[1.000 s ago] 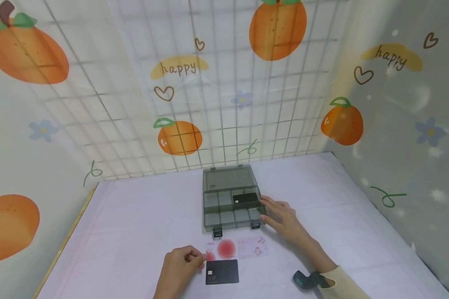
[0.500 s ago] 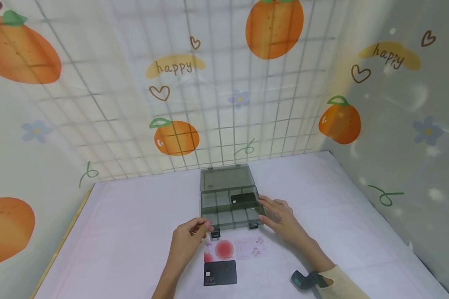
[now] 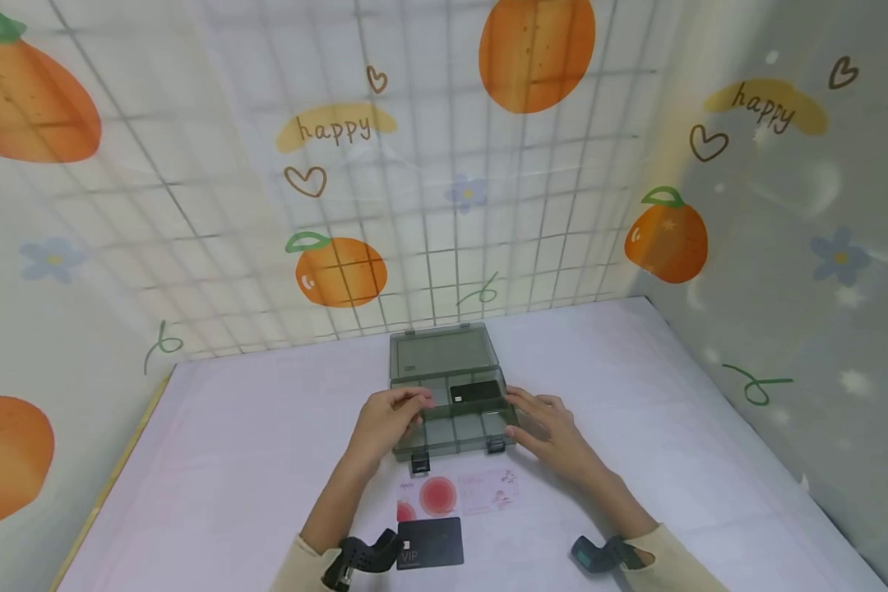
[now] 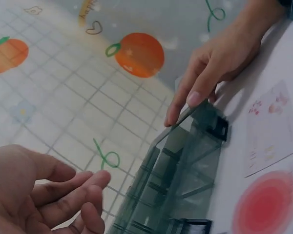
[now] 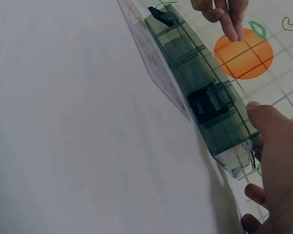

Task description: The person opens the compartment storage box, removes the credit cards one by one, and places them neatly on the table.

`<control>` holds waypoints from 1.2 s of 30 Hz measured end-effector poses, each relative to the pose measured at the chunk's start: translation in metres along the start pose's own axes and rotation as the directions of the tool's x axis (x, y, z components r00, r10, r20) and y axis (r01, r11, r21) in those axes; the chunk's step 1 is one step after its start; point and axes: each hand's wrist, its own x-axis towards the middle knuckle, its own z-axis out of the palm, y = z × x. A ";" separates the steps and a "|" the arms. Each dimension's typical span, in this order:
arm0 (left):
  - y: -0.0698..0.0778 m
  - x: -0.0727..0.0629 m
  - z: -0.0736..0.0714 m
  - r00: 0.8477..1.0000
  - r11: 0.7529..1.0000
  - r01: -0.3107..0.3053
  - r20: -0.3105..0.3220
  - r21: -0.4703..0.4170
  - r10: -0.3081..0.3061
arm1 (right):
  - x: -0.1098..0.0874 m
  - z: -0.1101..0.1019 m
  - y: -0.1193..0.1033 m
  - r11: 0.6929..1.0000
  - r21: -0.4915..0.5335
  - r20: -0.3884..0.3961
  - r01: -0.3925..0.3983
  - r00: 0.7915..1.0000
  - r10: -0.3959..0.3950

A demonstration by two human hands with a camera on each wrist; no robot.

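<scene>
A translucent grey-green compartment box (image 3: 444,352) lies with its lid folded back. A black card (image 3: 477,392) is inside it at the back right. Over the left compartments hovers my left hand (image 3: 383,421), its fingers loosely bent; in the left wrist view the fingers (image 4: 68,200) show nothing between them. My right hand (image 3: 555,427) rests its fairly straight fingers against the box's right side, and the right wrist view shows the thumb (image 5: 263,117) along the edge. In front of the box lie a card with a red circle (image 3: 438,496) and a pale pink card (image 3: 490,491).
A black VIP card (image 3: 432,544) lies nearest me, below the red-circle card. Two dark latches (image 3: 420,463) stick out from the box's front. Behind the white table (image 3: 266,460) hangs a printed curtain (image 3: 215,205) over a wire grid.
My left hand has moved from beside the VIP card forward past the left latch to above the box. My right hand keeps its place at the box's right side. The head view has shifted slightly.
</scene>
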 end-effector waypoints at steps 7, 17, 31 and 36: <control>0.013 0.027 0.001 0.998 0.997 0.048 0.048 0.065 -0.051 | 0.002 -0.002 0.001 1.000 0.016 0.011 -0.011 1.000 0.011; 0.008 0.058 0.014 0.976 0.987 0.156 0.144 0.051 -0.161 | 0.000 -0.004 0.002 1.000 0.022 0.006 -0.016 1.000 0.015; 0.015 0.071 0.025 0.966 0.968 0.187 0.146 0.165 -0.212 | -0.001 0.000 0.004 0.999 0.049 -0.017 0.016 1.000 -0.015; 0.011 0.077 0.029 0.963 0.959 0.205 0.135 0.195 -0.233 | -0.004 0.002 0.004 0.999 0.048 -0.016 0.009 1.000 -0.008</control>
